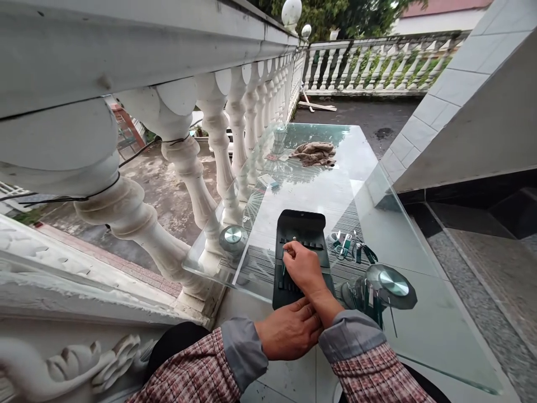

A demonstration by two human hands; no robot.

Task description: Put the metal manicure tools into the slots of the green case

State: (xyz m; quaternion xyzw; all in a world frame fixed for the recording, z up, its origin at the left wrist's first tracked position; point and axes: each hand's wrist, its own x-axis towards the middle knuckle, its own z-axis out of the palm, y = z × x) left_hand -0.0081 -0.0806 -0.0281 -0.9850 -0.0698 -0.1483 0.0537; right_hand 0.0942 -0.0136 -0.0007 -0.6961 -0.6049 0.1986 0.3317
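Note:
A black manicure case (300, 218) lies unfolded on the glass table (415, 330), with a row of elastic loops across its inside. My right hand (302, 270) is over the middle of the case, thumb and fingers pinched together. A thin tool seems to sit just under those fingers, but I cannot make out what it is. Under my right wrist, my left hand (288, 331) rests at the near edge of the case, its fingers stretched out. Nail clippers (346, 242) and other small metal grooming tools (364, 252) lie on the glass to the right of the case.
Round metal discs (233, 236) (388, 280) show at the table's near left and right. A crumpled brown cloth (314, 154) lies farther back, with a small packet (268, 181) nearer. White balusters (216, 140) line the left side; a tiled wall (444, 106) stands right.

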